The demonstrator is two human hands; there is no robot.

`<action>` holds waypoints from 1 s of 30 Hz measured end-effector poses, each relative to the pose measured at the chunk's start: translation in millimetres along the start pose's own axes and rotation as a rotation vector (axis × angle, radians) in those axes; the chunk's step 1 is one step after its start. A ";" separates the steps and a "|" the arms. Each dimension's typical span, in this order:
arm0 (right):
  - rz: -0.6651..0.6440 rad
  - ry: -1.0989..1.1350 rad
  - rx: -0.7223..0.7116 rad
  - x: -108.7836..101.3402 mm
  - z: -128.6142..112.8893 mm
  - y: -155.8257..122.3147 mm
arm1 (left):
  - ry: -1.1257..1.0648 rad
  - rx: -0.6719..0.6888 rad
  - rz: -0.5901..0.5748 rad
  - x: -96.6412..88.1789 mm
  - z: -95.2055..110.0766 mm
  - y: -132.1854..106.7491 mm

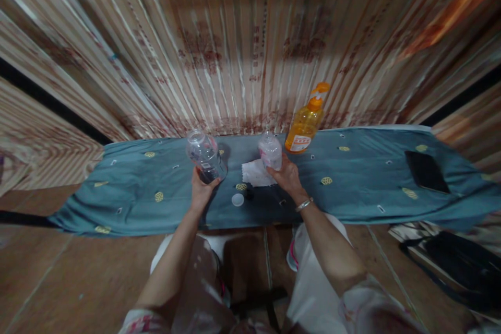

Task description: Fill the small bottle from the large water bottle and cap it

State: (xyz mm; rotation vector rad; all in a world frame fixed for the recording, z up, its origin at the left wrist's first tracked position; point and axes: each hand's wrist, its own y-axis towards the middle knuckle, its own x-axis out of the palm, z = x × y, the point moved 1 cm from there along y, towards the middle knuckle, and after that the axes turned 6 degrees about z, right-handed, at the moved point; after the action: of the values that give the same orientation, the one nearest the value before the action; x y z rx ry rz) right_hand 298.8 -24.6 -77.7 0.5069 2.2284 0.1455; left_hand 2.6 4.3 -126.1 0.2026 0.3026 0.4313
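My left hand (201,188) is wrapped round the base of a clear plastic bottle (204,155) standing on the blue-grey cloth (352,177). My right hand (287,175) grips a smaller clear bottle (270,150) with a pale label, upright on the cloth. Between the hands lies a white tissue (255,173). A white cap (237,199) and a small dark cap (249,195) lie on the cloth just in front of the hands. A silver bracelet circles my right wrist.
An orange pump bottle (305,124) stands behind the small bottle, near the striped curtain (242,42). A black phone (426,172) lies on the cloth at the right. A black bag (462,266) sits on the tiled floor at the lower right.
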 end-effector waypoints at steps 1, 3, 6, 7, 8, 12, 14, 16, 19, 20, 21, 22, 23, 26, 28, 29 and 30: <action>-0.005 -0.001 0.011 -0.3 -0.7 0.0 | -0.001 -0.032 0.043 -3.2 -0.3 -5.1; -0.015 0.004 0.027 -1.1 -2.5 -0.4 | -0.003 -0.080 0.120 -11.6 0.6 -18.7; -0.027 0.027 0.034 -2.1 -5.5 -1.4 | -0.017 -0.085 0.189 -23.3 11.0 -43.9; -0.033 0.035 0.036 -2.1 -6.5 -1.9 | -0.022 -0.071 0.190 -24.8 17.4 -52.3; -0.040 0.041 0.038 -1.8 -7.4 -2.3 | -0.026 -0.052 0.179 -24.2 25.0 -60.0; -0.060 0.055 0.042 2.0 -11.7 -4.5 | -0.008 0.080 -0.129 4.0 56.3 -78.2; -0.061 0.074 0.044 4.7 -13.8 -5.8 | -0.021 0.105 -0.233 27.8 64.7 -78.0; -0.055 0.103 0.046 6.9 -15.5 -7.0 | -0.033 0.110 -0.295 51.8 66.5 -73.8; -0.043 0.150 0.045 8.1 -16.8 -8.3 | -0.050 0.106 -0.353 79.8 62.5 -68.1; -0.045 0.166 0.043 8.0 -16.9 -8.7 | -0.055 0.106 -0.364 86.2 60.9 -67.6; -0.049 0.184 0.039 7.7 -16.9 -9.1 | -0.060 0.106 -0.370 91.4 59.7 -67.7; -0.054 0.203 0.031 7.4 -16.8 -9.5 | -0.064 0.106 -0.374 95.6 58.8 -68.4; -0.060 0.221 0.022 7.1 -16.7 -10.0 | -0.068 0.106 -0.374 99.0 58.5 -69.4; -0.077 0.257 -0.003 6.6 -15.9 -11.8 | -0.076 0.099 -0.357 106.8 58.8 -71.7; -0.085 0.276 -0.014 6.4 -15.4 -13.1 | -0.077 0.088 -0.339 110.8 58.8 -70.9; -0.089 0.284 -0.018 6.1 -15.1 -13.6 | -0.077 0.080 -0.332 112.4 58.4 -69.8; -0.093 0.291 -0.021 5.8 -14.9 -14.0 | -0.076 0.070 -0.327 113.8 57.9 -68.3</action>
State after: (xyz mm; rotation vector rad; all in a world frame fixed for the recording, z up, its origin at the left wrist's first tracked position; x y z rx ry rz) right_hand 279.9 -34.0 -75.9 0.3895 2.5266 0.2050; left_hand 145.9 -13.9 -117.2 0.2333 0.2701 0.0894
